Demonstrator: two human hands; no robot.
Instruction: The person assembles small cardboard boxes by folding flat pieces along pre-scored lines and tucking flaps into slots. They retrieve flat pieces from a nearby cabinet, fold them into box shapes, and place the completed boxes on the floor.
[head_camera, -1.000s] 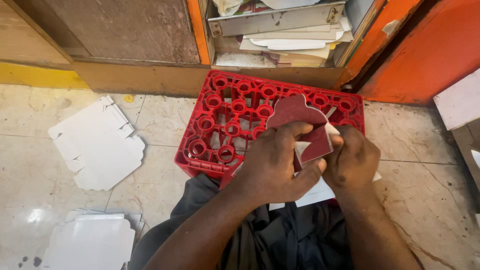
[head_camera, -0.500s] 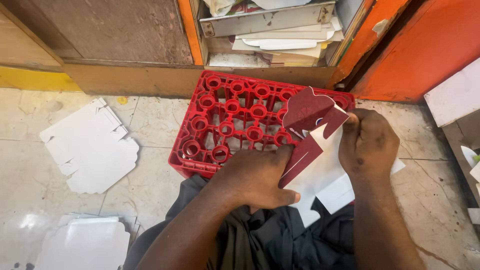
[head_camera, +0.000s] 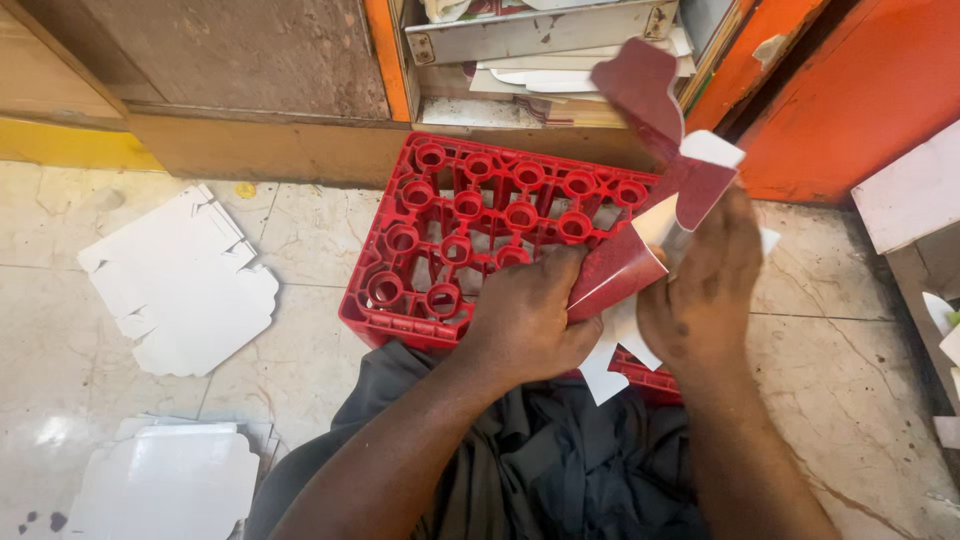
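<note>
A dark red, die-cut cardboard box blank (head_camera: 640, 110) with a white underside is held up over a red plastic bottle crate (head_camera: 470, 220). My left hand (head_camera: 530, 320) grips the blank's lower red panel, fingers curled over its edge. My right hand (head_camera: 705, 290) holds the blank's right side, just below a folded flap. The top flaps of the blank rise toward the shelf behind. The crate stands upside down on the floor between my knees.
A flat white box blank (head_camera: 180, 285) lies on the tiled floor at left, and more white blanks (head_camera: 165, 480) lie at the lower left. A shelf with stacked blanks (head_camera: 540, 70) stands behind the crate. An orange wall (head_camera: 850, 90) and a white board (head_camera: 910, 195) are at right.
The red blank has been lifted and unfolded upward, its flaps now rising higher. My left hand moved onto its lower panel; my right hand slid down its right side.
</note>
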